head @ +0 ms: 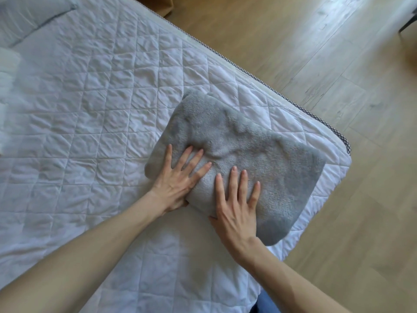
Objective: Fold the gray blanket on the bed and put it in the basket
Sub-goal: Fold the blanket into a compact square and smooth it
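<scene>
Blanket (259, 154) lies folded near the bed's (90, 109) corner, long axis slanting from upper left to lower right, its near edge under my palms. Left hand (178, 179) and right hand (237, 206) press it flat, fingers straight, gripping nothing. No basket in view and no readable writing.

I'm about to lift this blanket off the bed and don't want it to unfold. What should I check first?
1. The gray blanket is folded into a compact stack: ok.
2. It lies wholly on the bed: ok.
3. Both the left hand and the right hand are on it: ok, flat on top.
4. Grip taken for lifting: not ok, the fingers are straight and spread.
5. The basket is within reach: cannot tell, none in view.
</scene>
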